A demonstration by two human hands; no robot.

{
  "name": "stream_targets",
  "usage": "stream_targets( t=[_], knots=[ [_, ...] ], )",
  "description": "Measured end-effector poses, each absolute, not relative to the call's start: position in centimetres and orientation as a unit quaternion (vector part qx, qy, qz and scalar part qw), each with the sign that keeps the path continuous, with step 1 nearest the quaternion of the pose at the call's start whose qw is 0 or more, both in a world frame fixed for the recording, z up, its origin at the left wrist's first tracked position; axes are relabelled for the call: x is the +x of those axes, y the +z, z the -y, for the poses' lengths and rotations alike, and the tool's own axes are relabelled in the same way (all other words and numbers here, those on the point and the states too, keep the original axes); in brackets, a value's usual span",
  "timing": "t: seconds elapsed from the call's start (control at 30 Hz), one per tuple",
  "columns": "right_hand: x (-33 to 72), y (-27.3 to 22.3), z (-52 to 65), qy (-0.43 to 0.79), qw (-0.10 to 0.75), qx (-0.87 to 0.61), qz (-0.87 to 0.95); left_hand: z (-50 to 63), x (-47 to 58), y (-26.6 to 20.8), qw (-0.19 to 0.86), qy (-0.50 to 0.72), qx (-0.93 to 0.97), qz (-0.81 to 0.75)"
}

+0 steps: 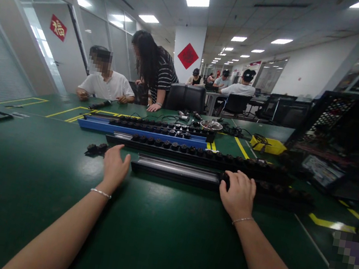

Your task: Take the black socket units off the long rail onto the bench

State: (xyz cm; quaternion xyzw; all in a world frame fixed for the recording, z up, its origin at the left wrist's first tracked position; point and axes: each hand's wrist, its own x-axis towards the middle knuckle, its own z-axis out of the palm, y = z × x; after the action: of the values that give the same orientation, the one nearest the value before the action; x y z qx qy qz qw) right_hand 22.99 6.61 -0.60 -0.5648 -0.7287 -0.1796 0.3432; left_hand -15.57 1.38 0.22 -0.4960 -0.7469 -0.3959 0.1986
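Observation:
My left hand (pixel 115 167) hovers at the near rail's left end, its thumb apart from the fingers and nothing visible between them. Just left of it a small cluster of black parts (pixel 94 150) lies on the green table (pixel 149 226). My right hand (pixel 239 192) bends its fingers over a small round black part (pixel 224 178) seated in the long black rail (pixel 175 176). Left of that part, the rail's bare silver channel (pixel 177 167) shows; to the right, more black parts sit in it, dim and partly hidden by the hand.
Behind lie a second black rail (pixel 189 155) with several round parts and a blue rail (pixel 145 134). Farther back are a metal bowl (pixel 211 125), cables and a yellow tray (pixel 268 145). An opened computer case (pixel 345 140) stands right. Two people are across the table.

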Motion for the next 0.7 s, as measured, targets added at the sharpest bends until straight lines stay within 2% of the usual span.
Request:
stream_targets(
  t=[0.27, 0.47, 0.7],
  knots=[
    [23.0, -0.6, -6.7, -0.194, 0.341, -0.565, 0.726, -0.1, -4.1, -0.4, 0.170, -0.283, -0.701, 0.632],
    [22.9, -0.7, -6.8, -0.184, 0.357, -0.556, 0.728, -0.1, -1.0, -1.2, 0.141, -0.194, -0.722, 0.649],
    [22.9, -0.8, -6.8, -0.153, 0.363, -0.543, 0.741, -0.4, 2.5, -0.8, 0.118, -0.167, -0.696, 0.688]
  ],
)
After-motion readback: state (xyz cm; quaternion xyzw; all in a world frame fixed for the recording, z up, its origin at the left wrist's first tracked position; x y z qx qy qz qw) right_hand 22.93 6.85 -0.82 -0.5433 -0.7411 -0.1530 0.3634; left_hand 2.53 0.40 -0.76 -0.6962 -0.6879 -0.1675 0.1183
